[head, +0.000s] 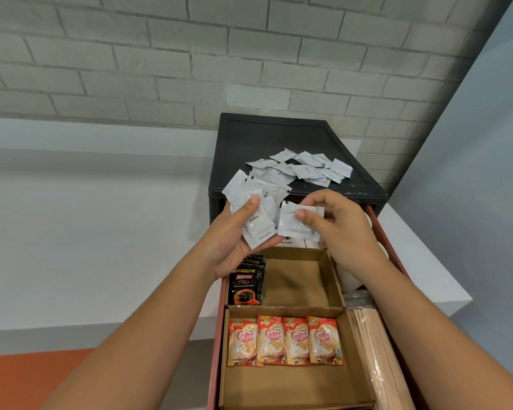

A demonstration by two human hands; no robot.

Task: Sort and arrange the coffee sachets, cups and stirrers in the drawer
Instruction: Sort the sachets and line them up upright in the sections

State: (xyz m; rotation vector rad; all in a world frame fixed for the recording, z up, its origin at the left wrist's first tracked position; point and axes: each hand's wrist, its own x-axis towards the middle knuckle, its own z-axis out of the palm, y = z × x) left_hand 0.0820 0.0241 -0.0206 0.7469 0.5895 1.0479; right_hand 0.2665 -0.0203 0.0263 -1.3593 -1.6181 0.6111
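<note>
A fan of white coffee sachets (256,214) is clamped in the left hand (230,247), thumb on top. Just beside it, the right hand (345,224) pinches a single white sachet (298,223), both above the open drawer (214,365). In the drawer, cardboard compartments hold black Kopiko sachets (246,287) and four Coffee mate sachets (285,340), and wrapped wooden stirrers (373,341) lie along the right. Loose white sachets (305,170) are scattered on the black drawer unit (267,134), which stands on the white counter (421,261).

Bare forearms (148,329) run to the left hand (234,235) and right hand (338,229), nails short.
</note>
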